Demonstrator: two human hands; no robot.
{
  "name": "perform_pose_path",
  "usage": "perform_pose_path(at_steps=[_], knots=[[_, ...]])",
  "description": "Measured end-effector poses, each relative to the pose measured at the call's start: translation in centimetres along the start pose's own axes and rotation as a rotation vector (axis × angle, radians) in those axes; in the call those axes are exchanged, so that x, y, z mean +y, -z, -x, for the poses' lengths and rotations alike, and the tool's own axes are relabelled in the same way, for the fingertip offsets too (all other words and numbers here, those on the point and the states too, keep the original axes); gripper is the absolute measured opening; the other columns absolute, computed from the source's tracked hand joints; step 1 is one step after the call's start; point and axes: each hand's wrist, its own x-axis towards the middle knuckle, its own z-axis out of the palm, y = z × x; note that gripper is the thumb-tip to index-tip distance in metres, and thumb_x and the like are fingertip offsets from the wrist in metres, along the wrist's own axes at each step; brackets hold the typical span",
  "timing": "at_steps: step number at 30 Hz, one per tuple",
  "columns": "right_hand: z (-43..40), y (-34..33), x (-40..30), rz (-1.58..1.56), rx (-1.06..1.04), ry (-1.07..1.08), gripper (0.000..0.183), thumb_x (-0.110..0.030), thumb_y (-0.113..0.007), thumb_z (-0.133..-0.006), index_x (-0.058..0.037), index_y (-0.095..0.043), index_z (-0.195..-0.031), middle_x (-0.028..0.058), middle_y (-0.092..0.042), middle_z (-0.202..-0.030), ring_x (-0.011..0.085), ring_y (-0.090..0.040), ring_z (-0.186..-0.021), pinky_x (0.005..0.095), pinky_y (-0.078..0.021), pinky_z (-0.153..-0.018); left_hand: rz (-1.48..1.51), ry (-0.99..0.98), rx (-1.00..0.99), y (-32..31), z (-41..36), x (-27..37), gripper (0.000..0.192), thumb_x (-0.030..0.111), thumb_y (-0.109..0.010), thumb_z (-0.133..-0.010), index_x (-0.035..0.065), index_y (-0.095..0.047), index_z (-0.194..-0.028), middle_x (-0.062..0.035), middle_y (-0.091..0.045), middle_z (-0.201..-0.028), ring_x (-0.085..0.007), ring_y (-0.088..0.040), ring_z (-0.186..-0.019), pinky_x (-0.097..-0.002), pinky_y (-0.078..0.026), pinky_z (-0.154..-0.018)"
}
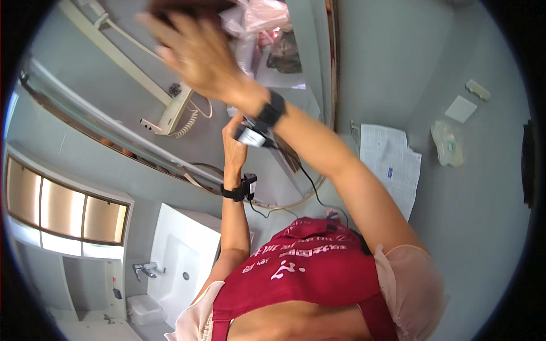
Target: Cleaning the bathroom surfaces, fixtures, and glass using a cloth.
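My right hand (196, 55) is blurred, raised at the upper left of the view with its fingers spread. A dark maroon thing (192, 8) lies just beyond or against its fingers; whether I grip it cannot be told. Lower down, my left hand (234, 143) has bent fingers, and the band and box on my right wrist partly hide it, so its hold is unclear. A coiled white cord (187, 123) hangs from a white wall-mounted device (175, 108) left of my hands. Past my right hand are pale plastic bags (266, 17) and a dark bundle (285, 53).
A curved metal-edged frame (335, 64) surrounds the space before me. Printed sheets (388, 166) and a clear plastic packet (448, 143) are at the right. To the left stand a white washbasin (177, 255) with a metal tap (145, 269) and a white bin (145, 310).
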Motion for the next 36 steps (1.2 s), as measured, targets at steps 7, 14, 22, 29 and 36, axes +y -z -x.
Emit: perform_pose_path(at_steps=[7,14,22,29,36], knots=[[2.9,-1.3,0.5,0.096,0.126,0.016,0.064,-0.020,-0.059,-0.090,-0.0191,-0.042,-0.151,0.0124,-0.054,-0.126,0.0343,-0.048,-0.112,0.0479,-0.0397,-0.097,-0.028,0.040,0.047,0.0,1.3,-2.0,0.028,0.017,-0.053,-0.094,-0.0042,-0.064,-0.108,-0.0140,-0.066,-0.088,-0.0292,-0.062,-0.086,-0.0386,-0.048,-0.082],[25.3,5.2,3.8,0.176,-0.203,-0.551,0.060,-0.016,-0.058,-0.092,-0.0105,-0.040,-0.148,0.0155,-0.049,-0.132,0.0360,-0.050,-0.110,0.0456,-0.0392,-0.104,0.101,0.165,0.020,0.4,0.4,-1.5,0.035,0.002,-0.045,-0.085,-0.0028,-0.062,-0.115,-0.0108,-0.067,-0.087,-0.0174,-0.063,-0.080,-0.0315,-0.051,-0.078],[47.2,3.1,16.1,-0.543,0.746,-1.114,0.030,-0.021,-0.044,-0.104,-0.0054,-0.049,-0.129,0.0061,-0.052,-0.134,0.0226,-0.048,-0.126,0.0381,-0.0373,-0.112,0.127,0.180,0.002,-0.3,-0.3,-0.9,0.033,-0.003,-0.043,-0.085,-0.0036,-0.061,-0.113,-0.0106,-0.067,-0.094,-0.0193,-0.066,-0.086,-0.0325,-0.053,-0.080],[28.6,3.7,13.2,-1.474,0.878,-0.762,0.039,-0.003,-0.040,-0.104,-0.0184,-0.035,-0.139,-0.0041,-0.045,-0.135,0.0089,-0.043,-0.123,0.0284,-0.0384,-0.103,0.068,0.214,0.072,0.2,1.5,-0.9,0.022,0.010,-0.049,-0.097,-0.0040,-0.061,-0.109,-0.0127,-0.066,-0.097,-0.0232,-0.068,-0.088,-0.0334,-0.052,-0.081],[13.4,6.7,16.3,0.291,0.157,-0.340,0.041,-0.023,-0.059,-0.094,-0.0053,-0.054,-0.131,0.0202,-0.050,-0.132,0.0424,-0.042,-0.125,0.0490,-0.0325,-0.110,0.214,0.187,0.150,-1.2,1.0,-2.3,0.043,0.037,-0.051,-0.102,-0.0046,-0.059,-0.112,-0.0155,-0.065,-0.101,-0.0246,-0.064,-0.093,-0.0389,-0.049,-0.090]])
